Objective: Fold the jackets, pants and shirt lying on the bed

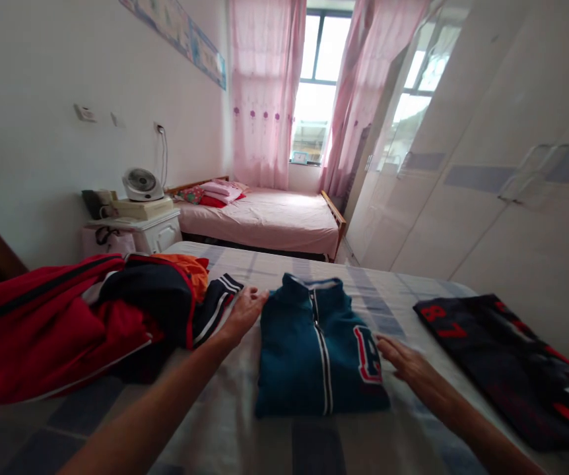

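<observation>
A teal zip-up jacket (294,356) lies folded into a neat block on the bed, its collar pointing away from me and a red-and-white letter patch on its right side. My left hand (247,310) is at the jacket's upper left edge, fingers stretched out, touching or very close to the cloth. At the right edge, beside the patch, my right hand (403,359) rests with its fingers extended and flat. Neither hand grips anything.
Red and navy clothes (146,297) lie heaped on the left. A folded black garment (492,356) with red numbers lies on the right. Beyond the checked bedsheet (368,300) stand a pink-covered bed (274,218), a nightstand (163,231) with a small fan (142,183), and white wardrobes (482,132).
</observation>
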The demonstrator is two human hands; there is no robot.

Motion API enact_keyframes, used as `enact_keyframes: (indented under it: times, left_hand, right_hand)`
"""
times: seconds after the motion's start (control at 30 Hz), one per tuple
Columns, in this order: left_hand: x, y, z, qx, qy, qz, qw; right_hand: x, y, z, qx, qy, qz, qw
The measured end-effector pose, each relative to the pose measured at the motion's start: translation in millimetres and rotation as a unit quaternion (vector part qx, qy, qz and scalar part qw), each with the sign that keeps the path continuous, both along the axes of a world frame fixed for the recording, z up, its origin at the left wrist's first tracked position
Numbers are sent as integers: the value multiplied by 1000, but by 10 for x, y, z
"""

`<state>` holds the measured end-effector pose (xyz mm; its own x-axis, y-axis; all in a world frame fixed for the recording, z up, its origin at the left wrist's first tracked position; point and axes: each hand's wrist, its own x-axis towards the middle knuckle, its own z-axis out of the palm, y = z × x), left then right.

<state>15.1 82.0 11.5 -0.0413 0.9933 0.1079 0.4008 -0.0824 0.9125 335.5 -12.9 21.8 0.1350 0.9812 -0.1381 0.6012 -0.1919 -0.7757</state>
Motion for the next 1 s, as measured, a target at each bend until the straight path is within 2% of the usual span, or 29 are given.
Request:
enact_keyframes:
  times: [0.1,0.2,0.3,0.4,0.5,0.57,0.7,0.8,0.87,0.93,1.0]
  left_hand:
    - [-88,39,-276,58,91,-8,994]
    - [-170,39,-448,104,178,-41,978]
    - [-232,76,-569,124,246,-59,959]
    - [-274,153,-639,139,322,-70,934]
    - [-285,233,-663,148,420,-66,893]
    - [-287,275,-678,148,450,-60,879]
    - [-308,326,-709,156,428,-58,888]
    - [-325,276,-661,158,356,-42,920]
    - [-320,163,-570,147,300,-32,942]
    - [-291,-2,-448,103,238,-31,965]
    - [-233,-168,-331,23,161,-48,986]
  right_hand:
    - [337,197,-251,110,-156,-32,981]
    - [552,445,-460,168,-275,-28,946]
    - [648,643,-682,149,-377,-7,914]
    - [703,758,-841,110,-409,-1,906]
    - [747,811,-886,89,-425,-14,901]
    - [765,825,-889,89,-429,-20,899]
    - [792,828,-921,115,-411,-18,904]
    - [803,798,-901,156,-349,-47,923]
    - [772,750,-816,188,-286,-64,937]
    - [687,686,-675,197,-220,-67,953]
    - [542,626,-519,177,-154,-51,971]
